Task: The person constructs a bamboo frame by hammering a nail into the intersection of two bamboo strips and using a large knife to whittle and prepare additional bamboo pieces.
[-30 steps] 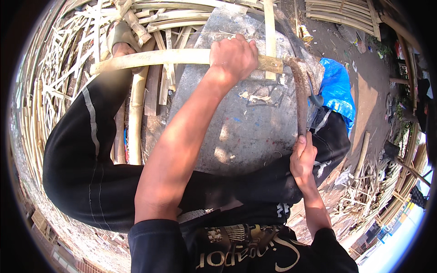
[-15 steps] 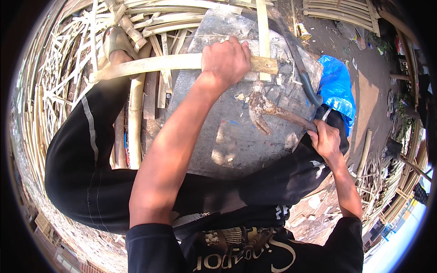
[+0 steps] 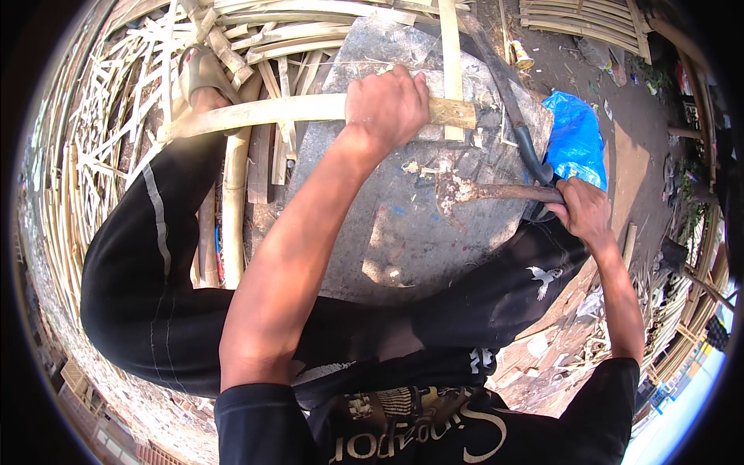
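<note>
My left hand (image 3: 387, 108) is closed round a flat bamboo strip (image 3: 263, 113) that lies crosswise near the far part of a worn grey board (image 3: 333, 248). The strip's right end overlaps a second, upright-running bamboo strip (image 3: 451, 54). At the right, my right hand (image 3: 583, 208) grips the wooden handle of a claw hammer (image 3: 511, 192). Its rusty, slightly blurred head is over the board, apart from the crossed strips and nearer to me. Whether the left fingers hold anything smaller is hidden.
A long curved tool with a dark grip (image 3: 524, 147) lies along the board's right edge, beside a blue plastic sheet (image 3: 575, 139). Bamboo strips (image 3: 116, 101) pile up at the left. A thick bamboo pole (image 3: 235, 201) lies between my leg and the board. A slatted bamboo panel (image 3: 585, 19) lies far right.
My right hand has moved right and slightly away from me with the hammer, whose head shifted right and turned. The left hand keeps its grip on the strip.
</note>
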Motion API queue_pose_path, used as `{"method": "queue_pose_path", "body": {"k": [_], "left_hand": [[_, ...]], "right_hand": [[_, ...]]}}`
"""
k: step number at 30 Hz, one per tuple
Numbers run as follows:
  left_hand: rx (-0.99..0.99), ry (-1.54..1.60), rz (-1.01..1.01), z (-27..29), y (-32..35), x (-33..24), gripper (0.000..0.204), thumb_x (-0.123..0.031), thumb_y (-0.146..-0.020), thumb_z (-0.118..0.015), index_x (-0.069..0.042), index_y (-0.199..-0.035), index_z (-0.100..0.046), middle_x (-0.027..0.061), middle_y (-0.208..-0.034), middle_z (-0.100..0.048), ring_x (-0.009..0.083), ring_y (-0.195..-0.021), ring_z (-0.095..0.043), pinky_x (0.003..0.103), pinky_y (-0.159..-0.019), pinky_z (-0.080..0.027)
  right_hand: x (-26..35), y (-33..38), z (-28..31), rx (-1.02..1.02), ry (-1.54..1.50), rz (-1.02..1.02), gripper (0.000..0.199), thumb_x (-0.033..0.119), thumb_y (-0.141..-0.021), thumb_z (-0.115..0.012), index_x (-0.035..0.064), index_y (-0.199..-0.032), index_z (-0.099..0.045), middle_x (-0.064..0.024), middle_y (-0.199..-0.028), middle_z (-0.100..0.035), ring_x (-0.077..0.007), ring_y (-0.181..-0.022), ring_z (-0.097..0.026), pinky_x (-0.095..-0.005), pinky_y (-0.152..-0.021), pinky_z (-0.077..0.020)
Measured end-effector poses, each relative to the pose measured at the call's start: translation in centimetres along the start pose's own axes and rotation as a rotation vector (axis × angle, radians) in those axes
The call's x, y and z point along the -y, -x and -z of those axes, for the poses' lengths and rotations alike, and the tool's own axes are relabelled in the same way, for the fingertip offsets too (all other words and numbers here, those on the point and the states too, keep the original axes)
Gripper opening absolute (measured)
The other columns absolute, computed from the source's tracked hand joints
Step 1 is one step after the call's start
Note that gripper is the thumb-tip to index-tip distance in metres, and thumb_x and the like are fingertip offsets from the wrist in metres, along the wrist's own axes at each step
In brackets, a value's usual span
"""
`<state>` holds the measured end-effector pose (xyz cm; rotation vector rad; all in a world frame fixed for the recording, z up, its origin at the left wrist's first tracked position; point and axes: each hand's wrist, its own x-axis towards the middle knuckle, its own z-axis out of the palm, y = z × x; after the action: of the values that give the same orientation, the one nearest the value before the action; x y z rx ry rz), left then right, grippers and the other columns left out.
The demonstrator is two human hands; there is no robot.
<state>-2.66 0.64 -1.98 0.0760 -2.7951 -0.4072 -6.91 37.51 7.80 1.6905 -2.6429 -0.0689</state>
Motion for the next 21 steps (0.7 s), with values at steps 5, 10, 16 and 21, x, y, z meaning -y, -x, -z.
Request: {"method": "queue_pose_path", "body": {"k": [5,10,16,21], "left_hand": [[-0.059,-0.103,-0.166,-0.3,0.1,0.7,0.040,-0.026,-0.103,-0.044,0.000,-0.080,-0.062,0.0142,-0.050,-0.060,0.0300,-0.046,-0.066,0.044,-0.035,-0.048],[0.112,0.051,0.063,0.6,-0.1,-0.2,0.040,-0.028,-0.102,-0.043,0.001,-0.081,-0.061,0.0182,-0.054,-0.063,0.0336,-0.049,-0.067,0.044,-0.041,-0.052],[0.168,0.104,0.116,1.3,-0.5,-0.5,0.041,-0.029,-0.103,-0.040,0.001,-0.086,-0.062,0.0206,-0.057,-0.064,0.0381,-0.054,-0.068,0.050,-0.053,-0.055],[0.245,0.124,0.167,1.7,-0.6,-0.6,0.042,-0.030,-0.103,-0.038,0.001,-0.089,-0.062,0.0211,-0.059,-0.065,0.0408,-0.058,-0.069,0.052,-0.060,-0.055]], "right_hand": [[-0.2,-0.6,-0.1,-0.045,0.079,-0.050,0.042,0.043,-0.088,-0.069,0.0038,-0.102,-0.063,-0.0081,-0.077,-0.057,-0.0262,-0.067,-0.062,-0.0387,-0.060,-0.0483],[-1.1,0.0,0.1,-0.028,0.059,0.041,0.042,0.043,-0.086,-0.070,0.0041,-0.102,-0.064,-0.0082,-0.079,-0.058,-0.0264,-0.069,-0.062,-0.0374,-0.061,-0.0494],[-1.9,-1.0,0.5,-0.062,0.085,0.068,0.040,0.042,-0.087,-0.070,0.0059,-0.101,-0.064,-0.0078,-0.079,-0.058,-0.0253,-0.070,-0.063,-0.0375,-0.061,-0.0494],[-0.7,-0.7,-0.5,-0.052,0.021,-0.079,0.039,0.042,-0.091,-0.066,0.0044,-0.100,-0.063,-0.0090,-0.079,-0.061,-0.0284,-0.068,-0.065,-0.0393,-0.059,-0.0503]]}}
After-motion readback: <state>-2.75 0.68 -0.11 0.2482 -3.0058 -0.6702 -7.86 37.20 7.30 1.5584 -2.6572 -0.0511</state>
